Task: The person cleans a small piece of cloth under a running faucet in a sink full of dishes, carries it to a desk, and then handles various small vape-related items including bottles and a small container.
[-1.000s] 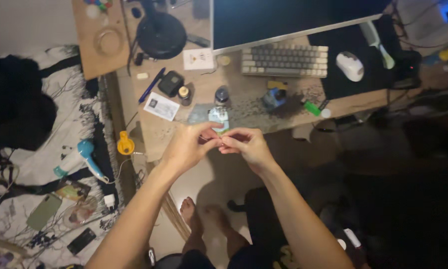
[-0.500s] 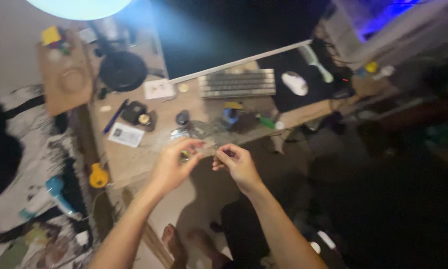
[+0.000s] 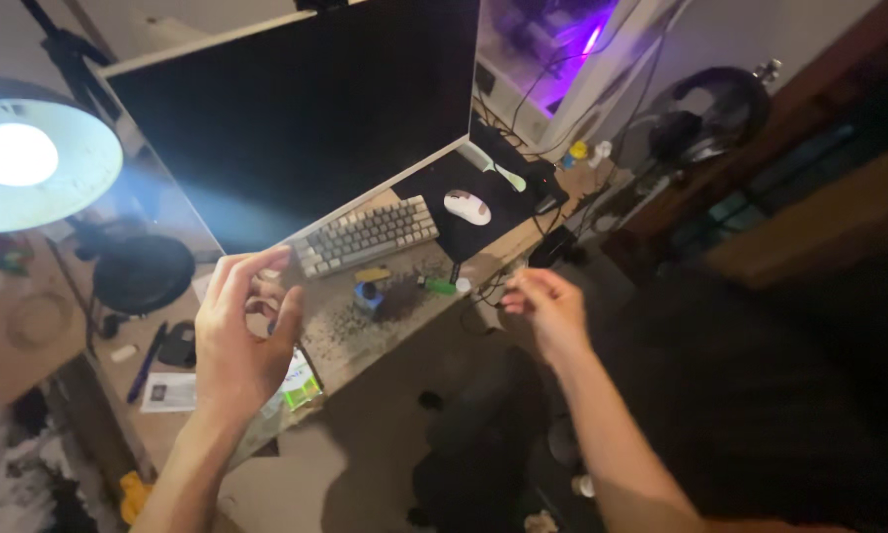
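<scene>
the left hand (image 3: 241,331) is raised with its fingers loosely curled and apart, gripping nothing visible. just below its palm a small clear packet with green print (image 3: 299,383) lies on the desk (image 3: 365,341). well apart to the right, the right hand (image 3: 547,301) has its fingertips pinched together; what it pinches cannot be told. beyond the left hand sit a keyboard (image 3: 365,235) and a dark monitor (image 3: 296,118).
</scene>
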